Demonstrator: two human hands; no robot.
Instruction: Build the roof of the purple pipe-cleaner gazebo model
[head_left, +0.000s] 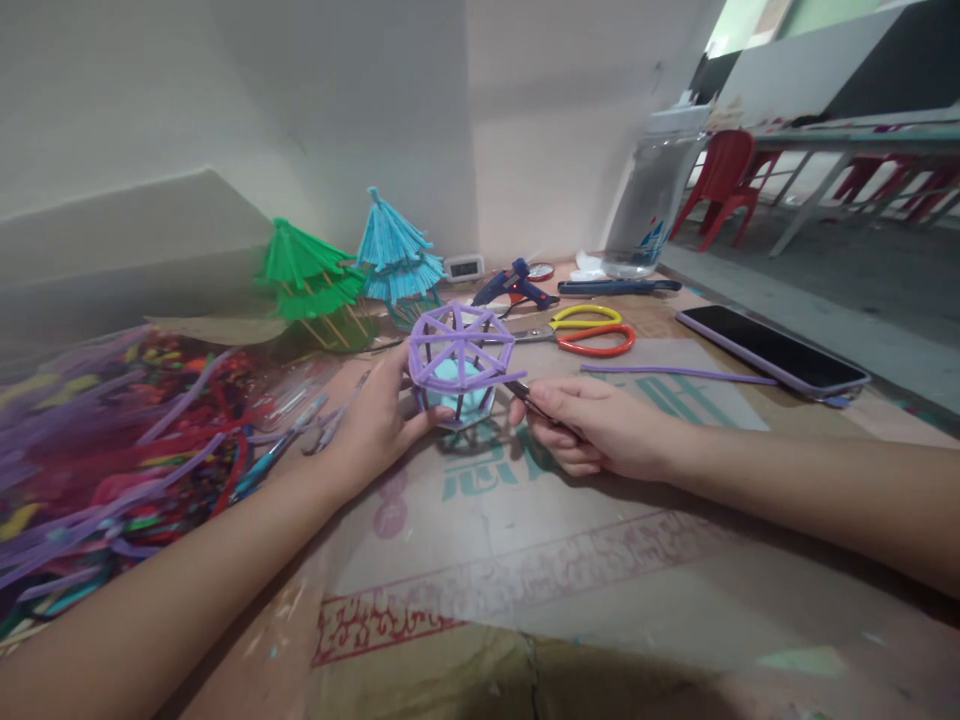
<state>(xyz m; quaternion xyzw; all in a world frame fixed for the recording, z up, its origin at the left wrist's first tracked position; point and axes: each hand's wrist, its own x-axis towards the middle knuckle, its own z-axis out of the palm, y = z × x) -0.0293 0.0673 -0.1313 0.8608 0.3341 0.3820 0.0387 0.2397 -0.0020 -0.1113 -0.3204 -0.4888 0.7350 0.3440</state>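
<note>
My left hand (382, 405) is closed on the left side of a small cage-like frame (461, 345). Purple fuzzy strips form its spoked round top, dark posts stand below, and pale blue shows inside. From the top's right edge a loose purple end sticks out. My right hand (592, 425) grips a slim dark tool (529, 397), which looks like tweezers; its tip is by that purple end, and whether they touch I cannot tell. Behind the frame lie scissors (592, 332) with one yellow and one red handle. A purple pipe cleaner (675, 374) rests beyond my right hand.
Green (311, 275) and blue (397, 250) tiered umbrella-like models stand at the back left. A glue gun (517, 285), a small digital clock (465, 268), a dark blue cutter (619, 287), a clear container (649, 200) and a phone (772, 350) surround the work. Colourful pipe cleaners (112, 480) heap at left.
</note>
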